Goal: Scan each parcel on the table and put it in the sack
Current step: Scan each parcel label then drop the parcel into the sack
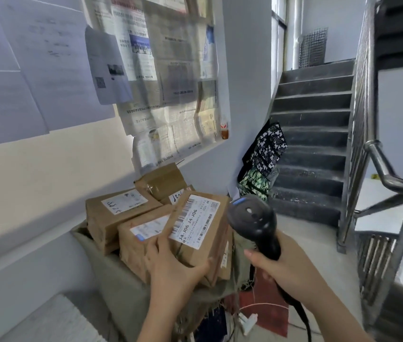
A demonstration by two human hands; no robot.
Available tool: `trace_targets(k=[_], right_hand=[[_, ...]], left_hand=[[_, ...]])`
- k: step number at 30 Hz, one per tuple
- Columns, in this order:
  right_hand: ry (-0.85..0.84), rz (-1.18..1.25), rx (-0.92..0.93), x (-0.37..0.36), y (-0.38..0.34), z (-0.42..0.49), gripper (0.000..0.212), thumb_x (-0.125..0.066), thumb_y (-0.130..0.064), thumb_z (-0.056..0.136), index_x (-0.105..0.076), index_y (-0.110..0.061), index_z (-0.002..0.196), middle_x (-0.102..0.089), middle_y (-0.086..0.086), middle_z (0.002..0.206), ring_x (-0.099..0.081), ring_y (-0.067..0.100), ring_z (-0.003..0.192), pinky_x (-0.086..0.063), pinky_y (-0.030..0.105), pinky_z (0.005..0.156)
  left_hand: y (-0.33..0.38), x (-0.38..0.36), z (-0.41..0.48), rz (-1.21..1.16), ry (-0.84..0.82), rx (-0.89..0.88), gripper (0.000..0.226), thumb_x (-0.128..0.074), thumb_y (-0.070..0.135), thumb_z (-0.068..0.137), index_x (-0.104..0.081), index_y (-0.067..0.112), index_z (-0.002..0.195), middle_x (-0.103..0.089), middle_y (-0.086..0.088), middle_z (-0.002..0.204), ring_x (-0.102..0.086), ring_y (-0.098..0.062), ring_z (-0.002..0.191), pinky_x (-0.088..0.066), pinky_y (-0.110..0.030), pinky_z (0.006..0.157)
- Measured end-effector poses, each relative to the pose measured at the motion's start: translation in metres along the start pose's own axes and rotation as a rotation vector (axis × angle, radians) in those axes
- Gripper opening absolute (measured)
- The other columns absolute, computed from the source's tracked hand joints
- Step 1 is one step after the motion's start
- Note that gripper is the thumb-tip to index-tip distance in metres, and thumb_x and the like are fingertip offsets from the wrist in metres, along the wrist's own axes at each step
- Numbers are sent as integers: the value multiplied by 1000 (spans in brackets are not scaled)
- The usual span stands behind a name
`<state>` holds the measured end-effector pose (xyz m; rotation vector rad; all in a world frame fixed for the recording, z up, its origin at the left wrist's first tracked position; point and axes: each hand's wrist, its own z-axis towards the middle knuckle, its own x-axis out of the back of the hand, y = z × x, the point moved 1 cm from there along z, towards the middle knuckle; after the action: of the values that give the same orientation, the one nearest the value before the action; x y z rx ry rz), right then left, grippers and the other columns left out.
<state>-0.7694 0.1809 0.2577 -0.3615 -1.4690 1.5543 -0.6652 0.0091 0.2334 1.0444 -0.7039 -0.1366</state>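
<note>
A person's left hand (170,262) grips a brown cardboard parcel (216,233) at the near right edge of the table, thumb on top beside the shipping label (194,219), fingers curled under the near side, tilting the label face up. The right hand (281,265) is wrapped around the handle of a black handheld scanner (254,223), whose head sits just beside the parcel's right edge and points away towards the stairs (311,144), not at the barcode. Three more parcels (111,213) lie touching one another behind and to the left, towards the table's far edge. All rest on an olive-grey cloth (121,280); whether it is the sack or only a cover cannot be told.

The step in hand appears to be the scan of this parcel, which has not yet gone into the sack. The next move likely calls for swinging the scanner's window onto the barcode, or turning the label towards it, before the parcel is carried to the sack.
</note>
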Motion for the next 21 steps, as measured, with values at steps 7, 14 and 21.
trace_targets(k=[7,14,21], right_hand=[[52,32,27,36,37,103,19,-68,-24,82,-52,-30,75,-59,-22,48,-53,-8,44,-39,9,50],[-145,53,71,56,89,232,13,-67,-24,83,-56,-17,80,-57,-4,51,-51,4,41,-41,24,53],[-327,158,91,70,134,325,6,-65,-14,85,-61,-11,89,-59,-1,56,-50,6,42,-42,22,46]], left_hand=[[12,-71,98,134,8,33,103,-80,46,62,-23,26,145,-22,-7,145,-17,-27,136,-26,-43,109],[13,-145,176,272,55,98,98,-75,52,63,-26,23,143,-26,-6,143,-23,-25,134,-32,-42,108],[8,-190,202,245,171,218,93,-76,52,64,-30,26,141,-29,3,135,-29,-17,127,-34,-33,103]])
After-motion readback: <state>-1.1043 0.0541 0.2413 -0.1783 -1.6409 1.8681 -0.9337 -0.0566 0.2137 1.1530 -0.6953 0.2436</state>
